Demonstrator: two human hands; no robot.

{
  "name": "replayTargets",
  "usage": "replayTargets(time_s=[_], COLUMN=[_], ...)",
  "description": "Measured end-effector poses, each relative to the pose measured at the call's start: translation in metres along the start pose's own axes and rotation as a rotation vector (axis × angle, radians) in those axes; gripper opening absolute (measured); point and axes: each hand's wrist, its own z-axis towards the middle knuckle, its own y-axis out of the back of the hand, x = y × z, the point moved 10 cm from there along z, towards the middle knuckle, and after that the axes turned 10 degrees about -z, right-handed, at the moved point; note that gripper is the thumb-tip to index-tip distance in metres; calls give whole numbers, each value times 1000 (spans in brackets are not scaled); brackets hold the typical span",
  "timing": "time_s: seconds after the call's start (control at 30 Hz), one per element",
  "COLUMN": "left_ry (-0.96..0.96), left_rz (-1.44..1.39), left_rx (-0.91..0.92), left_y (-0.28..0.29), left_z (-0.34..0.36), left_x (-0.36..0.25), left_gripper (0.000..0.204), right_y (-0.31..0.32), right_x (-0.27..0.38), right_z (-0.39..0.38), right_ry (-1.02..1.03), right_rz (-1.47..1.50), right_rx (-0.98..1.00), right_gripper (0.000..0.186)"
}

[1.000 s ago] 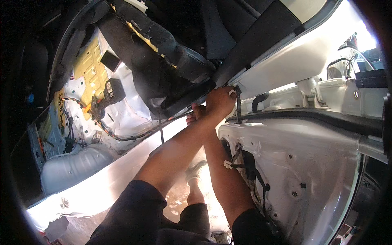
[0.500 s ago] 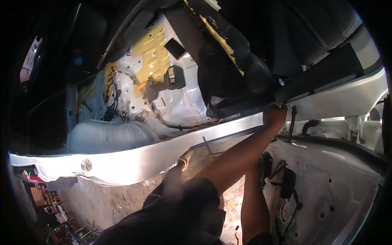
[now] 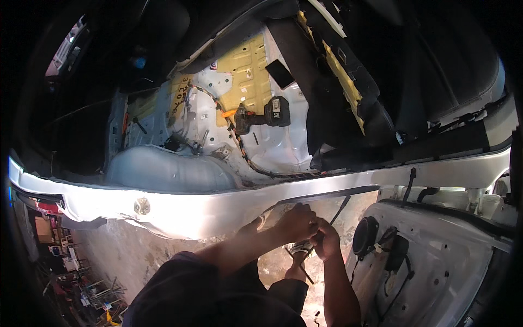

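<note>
My two hands meet over the floor, just outside the white door sill point(image 3: 180, 210). The fingers of my left hand point(image 3: 296, 223) are closed, and what they hold is hidden. Against them, my right hand point(image 3: 327, 241) is closed around a thin dark rod-like tool point(image 3: 340, 211), which sticks out past the fingers toward the sill. Its gripped part is covered. A second thin dark rod point(image 3: 308, 277) shows below the hands; whether it belongs to the same tool, I cannot tell.
Inside the stripped car floor lie a cordless drill point(image 3: 261, 115), a black phone-like slab point(image 3: 280, 74) and a wiring harness point(image 3: 239, 144). Folded dark carpet point(image 3: 338, 120) is at right. An open door panel point(image 3: 436, 256) with a speaker point(image 3: 365, 236) stands near right. Tools clutter the lower left.
My left hand has left the sill and come back down to the left, meeting my right hand. The right hand, hidden before, now shows. The view has shifted, so the car interior appears farther right.
</note>
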Motion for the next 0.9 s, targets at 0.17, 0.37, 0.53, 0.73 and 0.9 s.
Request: replayTargets(time_s=[0.17,0.37,0.53,0.73,0.9], left_ry=[-153,-310,-390,-974,-1685], left_rz=[-70,-205,-230,-271,-387], left_rx=[-196,-90,42,138,384], left_y=[34,104,110,88,33], left_z=[-23,-49,-109,-284,-522], left_x=[28,-26,-86,-230,-392], left_gripper=[42,35,28,28,42], right_y=[10,27,43,11,85], right_x=[-42,-120,-235,-362,-508], right_z=[-51,-160,-240,-361,-558], right_ry=[-2,-160,-212,-426,173], right_rz=[-31,-404,-1007,-732,-84], right_rx=[-290,-616,-612,-788,-1315], right_gripper=[28,27,28,33,23])
